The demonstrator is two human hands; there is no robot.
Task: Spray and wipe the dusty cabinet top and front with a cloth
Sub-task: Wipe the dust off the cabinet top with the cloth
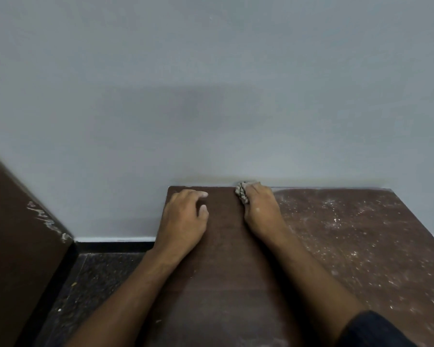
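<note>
The brown cabinet top (226,259) fills the lower middle and right of the view. Its left strip looks dark and clean; its right part is speckled with white dust (348,234). My right hand (261,209) presses a bunched grey cloth (242,194) against the top at its back edge by the wall. My left hand (186,216) rests flat on the back left corner of the top, fingers loosely bent, holding nothing. No spray bottle is in view. The cabinet front is hidden below the frame.
A grey wall (211,96) rises right behind the cabinet. At the left stands a tall brown panel (18,246) with white scuffs on its edge. Dark speckled floor (93,276) lies between it and the cabinet, with a white and black skirting (115,240).
</note>
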